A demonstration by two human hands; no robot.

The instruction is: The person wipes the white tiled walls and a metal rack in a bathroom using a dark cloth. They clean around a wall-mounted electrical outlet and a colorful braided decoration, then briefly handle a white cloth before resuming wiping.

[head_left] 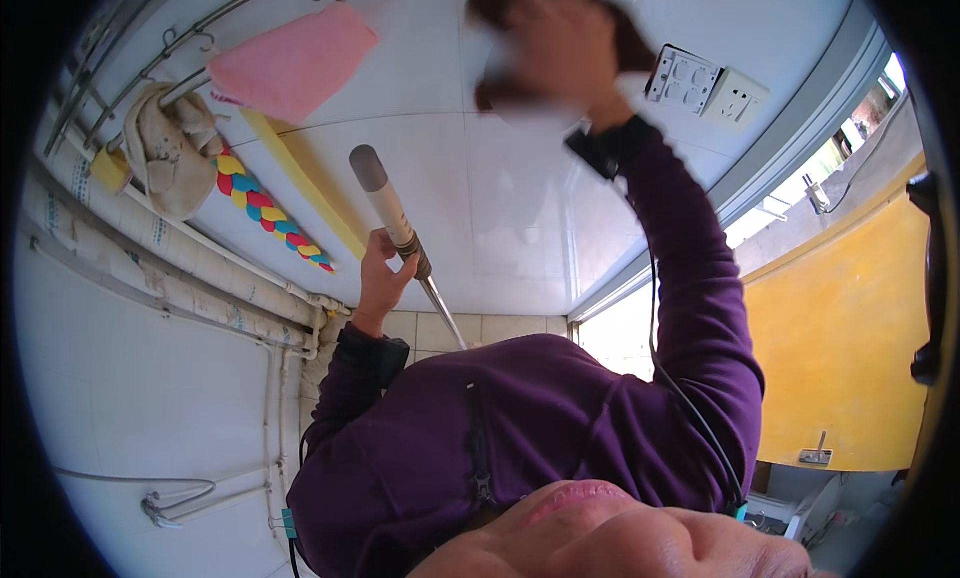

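My left hand is wrapped round a pole with a grey end cap, a pale grip and a shiny metal shaft. The pole slants, its capped end up and its shaft running down behind my chest. High on the white tiled wall, my right hand presses a dark brown cloth. Motion smears this hand and the cloth, so single fingers hardly show. Just right of the cloth are a grey multi-switch panel and a white socket.
At the left, a metal rack with hooks carries a pink cloth and a beige cloth. A colourful braided strip and a yellow bar hang near it. White pipes line the left wall. A yellow door stands right.
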